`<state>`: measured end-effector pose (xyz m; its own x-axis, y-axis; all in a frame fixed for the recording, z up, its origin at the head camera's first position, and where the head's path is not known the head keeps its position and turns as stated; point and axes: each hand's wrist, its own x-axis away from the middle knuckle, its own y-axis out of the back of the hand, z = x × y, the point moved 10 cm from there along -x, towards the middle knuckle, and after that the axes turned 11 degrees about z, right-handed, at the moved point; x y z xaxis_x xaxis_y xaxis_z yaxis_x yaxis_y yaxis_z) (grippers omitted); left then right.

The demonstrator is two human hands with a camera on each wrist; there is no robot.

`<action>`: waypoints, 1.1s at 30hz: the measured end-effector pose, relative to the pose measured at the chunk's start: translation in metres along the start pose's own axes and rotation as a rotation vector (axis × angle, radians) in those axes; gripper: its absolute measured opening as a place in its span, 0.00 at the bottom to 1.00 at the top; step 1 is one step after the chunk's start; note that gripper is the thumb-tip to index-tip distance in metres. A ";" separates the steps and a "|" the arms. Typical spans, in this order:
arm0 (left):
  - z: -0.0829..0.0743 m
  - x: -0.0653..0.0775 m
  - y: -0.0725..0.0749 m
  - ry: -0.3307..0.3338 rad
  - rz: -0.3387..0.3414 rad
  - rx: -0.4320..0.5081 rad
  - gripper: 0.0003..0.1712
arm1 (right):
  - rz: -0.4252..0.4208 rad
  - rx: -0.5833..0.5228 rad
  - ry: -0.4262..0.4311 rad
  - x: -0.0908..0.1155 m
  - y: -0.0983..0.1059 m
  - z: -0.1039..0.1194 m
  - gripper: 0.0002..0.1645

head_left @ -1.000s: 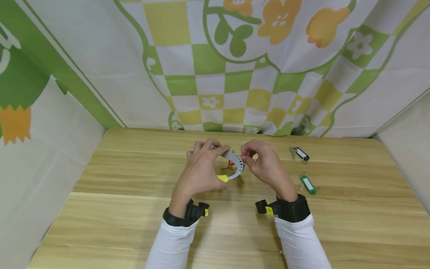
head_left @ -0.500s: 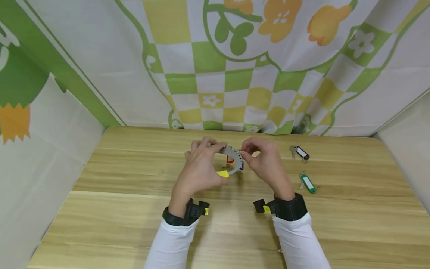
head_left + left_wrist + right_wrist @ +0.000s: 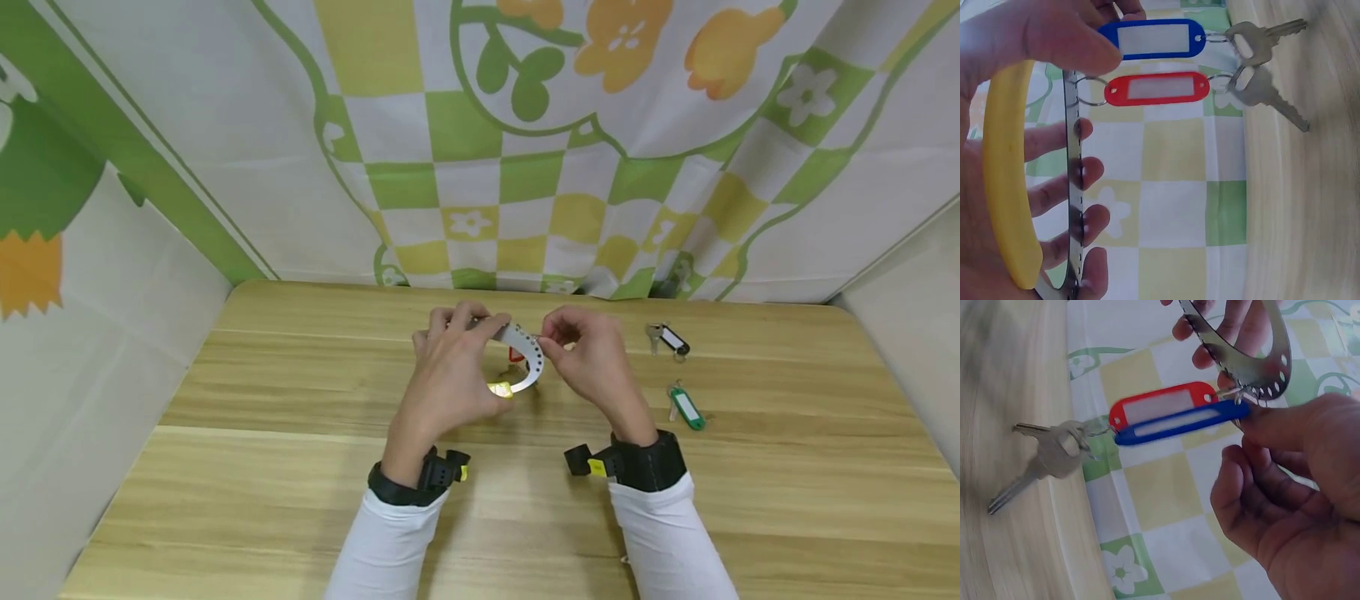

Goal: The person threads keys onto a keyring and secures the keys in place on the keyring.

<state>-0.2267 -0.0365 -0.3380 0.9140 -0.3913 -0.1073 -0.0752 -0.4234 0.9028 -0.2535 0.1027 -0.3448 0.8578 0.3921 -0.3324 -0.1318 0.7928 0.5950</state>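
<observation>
My left hand [image 3: 453, 367] grips a curved metal key holder [image 3: 517, 335] with small holes along its edge and a yellow handle [image 3: 1007, 175]. From the holder hangs a red key tag [image 3: 1157, 88] by a small ring, with a key [image 3: 1260, 87] at its other end. Beside it is a blue key tag [image 3: 1182, 422], also carrying a key [image 3: 1252, 44]. Thumb and finger of my right hand [image 3: 592, 354] pinch the blue tag's ring end at the holder's edge. Whether that ring passes through a hole is hidden by the fingertips.
On the wooden table [image 3: 262, 492], a black key tag [image 3: 675, 339] with its key lies to the right of my right hand. Nearer lies a green key tag [image 3: 687, 408] with a key. A checkered curtain [image 3: 532, 183] hangs behind the table's far edge.
Both hands have shifted slightly away from me and stay together at the holder. The holder has tilted a little, and the blue tag is now mostly hidden in the head view.
</observation>
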 end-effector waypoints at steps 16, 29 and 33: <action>0.001 0.006 -0.006 -0.102 0.140 0.126 0.48 | 0.187 -0.024 0.192 0.005 -0.005 0.044 0.10; 0.004 0.004 0.000 -0.012 0.070 0.039 0.49 | 0.112 -0.148 -0.114 0.001 -0.013 -0.016 0.03; 0.003 0.003 0.005 -0.001 0.015 -0.002 0.51 | 0.081 -0.319 -0.280 0.002 -0.018 -0.033 0.07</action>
<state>-0.2252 -0.0418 -0.3352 0.9125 -0.3982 -0.0938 -0.0883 -0.4157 0.9052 -0.2660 0.1047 -0.3800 0.9342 0.3523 -0.0563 -0.3137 0.8863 0.3406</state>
